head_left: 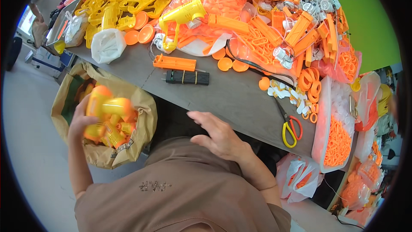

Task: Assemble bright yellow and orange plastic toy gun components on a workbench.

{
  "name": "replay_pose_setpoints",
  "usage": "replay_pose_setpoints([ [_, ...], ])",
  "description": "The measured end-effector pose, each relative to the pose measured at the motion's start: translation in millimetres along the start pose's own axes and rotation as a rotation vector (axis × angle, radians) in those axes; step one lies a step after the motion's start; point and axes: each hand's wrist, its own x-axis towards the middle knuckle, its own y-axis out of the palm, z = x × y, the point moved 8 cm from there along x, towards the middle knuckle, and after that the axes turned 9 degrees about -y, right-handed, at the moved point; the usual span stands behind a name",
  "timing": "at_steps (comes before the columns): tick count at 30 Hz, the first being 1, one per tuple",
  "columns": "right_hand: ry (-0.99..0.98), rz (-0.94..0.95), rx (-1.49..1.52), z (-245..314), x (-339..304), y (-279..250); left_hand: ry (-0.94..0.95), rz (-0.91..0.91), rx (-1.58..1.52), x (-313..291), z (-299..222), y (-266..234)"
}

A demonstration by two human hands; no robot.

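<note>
The dryer-shaped unit (108,105), yellow with orange ends, is located at the left of the frame, above the open mouth of the brown paper bag (147,114). The unit is motion-blurred. One limb runs nearly vertical in the frame, its orange end directed toward the top; a second limb branches to the right, slightly downward, and terminates in an orange end directed toward the frame centre. Which limb is the barrel, and hence the main long axis, cannot be told. The left hand (80,120) grips the unit from its left side, fingers bent against the body; the exact finger contact is partly hidden. The right hand (219,137) is empty at the centre of the frame, fingers extended toward the upper left and thumb separated from them, near the front edge of the grey table (240,116). Similar yellow-and-orange units (115,135) fill the bag at mixed angles. At upper centre, an orange housing (174,63) lies lengthwise across the frame, just above a banded black block (189,77). The scissors (292,131), at centre right, point toward the upper left, their red and yellow handles lowermost.
</note>
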Motion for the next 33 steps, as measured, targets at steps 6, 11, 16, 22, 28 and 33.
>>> replay_pose_setpoints([
  [6, 0.203, -0.066, 0.021, -17, -24, -44, -0.194, -0.891, 0.353, -28, 234, -258],
  [11, 0.236, -0.170, -0.070, -23, -26, -70, -0.235, -0.799, 0.717, 26, 255, -240],
  [16, 0.252, -0.175, -0.077, -28, -26, -72, -0.107, -0.823, 1.175, 66, 245, -228],
  [22, 0.304, -0.182, -0.194, -29, -39, -94, 0.119, -0.869, 0.934, 80, 26, -129],
  [28, 0.354, -0.222, -0.233, -31, -43, -106, 1.061, -0.614, 0.733, 62, -167, 59],
  [33, 0.412, -0.289, -0.378, -25, -50, -128, 1.128, -0.377, 0.659, 119, -236, 136],
])
